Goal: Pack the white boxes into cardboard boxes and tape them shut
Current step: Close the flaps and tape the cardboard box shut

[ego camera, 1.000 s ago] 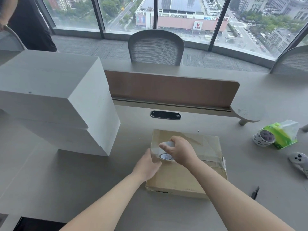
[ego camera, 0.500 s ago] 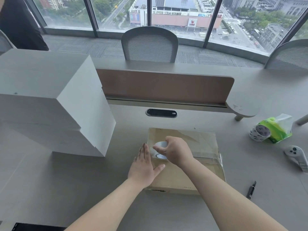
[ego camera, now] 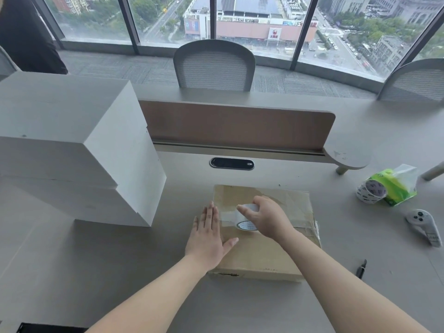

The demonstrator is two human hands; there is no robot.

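A closed cardboard box (ego camera: pixel 259 255) lies flat on the desk in front of me, with clear tape across its top. My right hand (ego camera: pixel 269 218) grips a roll of clear tape (ego camera: pixel 246 218) over the box's left half. A strip of tape runs from the roll toward the box's left edge. My left hand (ego camera: pixel 209 234) lies flat with straight fingers on that left edge, pressing the tape end down. A stack of large white boxes (ego camera: pixel 72 150) stands to the left.
A brown desk divider (ego camera: pixel 235 126) runs behind the box. At the right lie a second tape roll (ego camera: pixel 371 191), a green tissue pack (ego camera: pixel 394 186), a white controller (ego camera: pixel 425 224) and a black pen (ego camera: pixel 361 269). Grey chairs stand beyond the desk.
My left hand has flattened out from a curled hold and slid onto the box's left edge. My right hand has drawn the tape roll a little to the right, pulling out tape.
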